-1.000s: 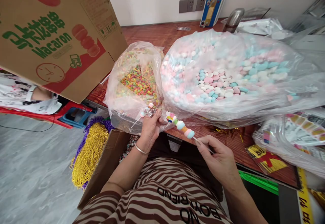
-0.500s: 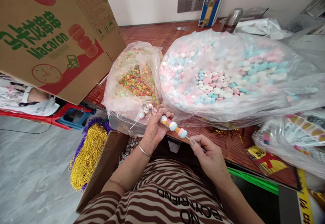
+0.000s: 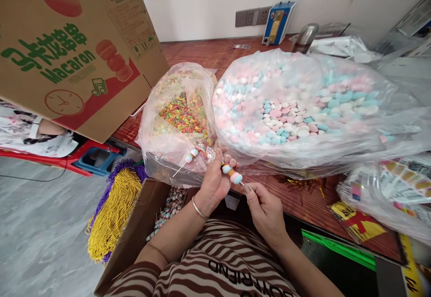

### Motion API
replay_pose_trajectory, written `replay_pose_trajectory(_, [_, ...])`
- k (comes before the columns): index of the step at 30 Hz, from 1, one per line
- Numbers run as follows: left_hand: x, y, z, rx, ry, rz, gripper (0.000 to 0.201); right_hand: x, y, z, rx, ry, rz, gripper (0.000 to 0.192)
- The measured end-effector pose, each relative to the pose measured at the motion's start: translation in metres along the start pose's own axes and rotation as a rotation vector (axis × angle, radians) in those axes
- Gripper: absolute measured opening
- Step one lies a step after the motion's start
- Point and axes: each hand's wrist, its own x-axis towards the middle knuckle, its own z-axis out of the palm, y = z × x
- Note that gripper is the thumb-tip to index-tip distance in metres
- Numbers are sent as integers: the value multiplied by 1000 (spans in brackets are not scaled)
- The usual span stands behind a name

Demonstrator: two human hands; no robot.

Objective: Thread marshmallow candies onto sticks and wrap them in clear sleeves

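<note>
My left hand (image 3: 215, 182) is clenching a thin skewer (image 3: 232, 175) strung with round, glossy pastel candies; my right hand (image 3: 264, 205) is pinching its bare end. Both are hovering just before crinkled clear bags (image 3: 336, 149) on the wooden bench (image 3: 202, 50).

The two bags (image 3: 303, 153) are thin clear plastic, crinkled and glossy. The surface (image 3: 202, 50) is dark reddish wood with a polished sheen. The box (image 3: 74, 54) is matt brown cardboard with printed ink. The bead strands (image 3: 114, 211) look shiny, metallic gold. The bracelet (image 3: 198, 208) is bright, smooth metal.
</note>
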Motion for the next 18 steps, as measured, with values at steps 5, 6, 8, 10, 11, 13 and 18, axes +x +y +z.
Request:
replay_pose_trajectory(5, [-3,11,-6,-7,-51,-56,46,-2,4,3,556,-101,430,43])
replay_pose_trajectory(6, [-3,13,-6,-7,-49,-53,46,-1,4,3,626,-115,471,44])
replay_pose_trajectory(8, [-5,17,-6,-17,-19,-43,43,-1,3,4,765,-195,551,43])
replay_pose_trajectory(10, [-6,20,-4,-39,18,-49,43,-2,1,5,875,-323,613,41])
replay_pose_trajectory(11, [-6,21,-3,-54,33,-54,44,-3,0,6,899,-374,625,40])
replay_pose_trajectory(13, [-6,23,-2,-74,61,-71,46,-7,1,7,853,-400,576,40])
replay_pose_trajectory(18, [-6,22,-1,-68,143,-118,49,-11,9,6,9,-96,-115,25])
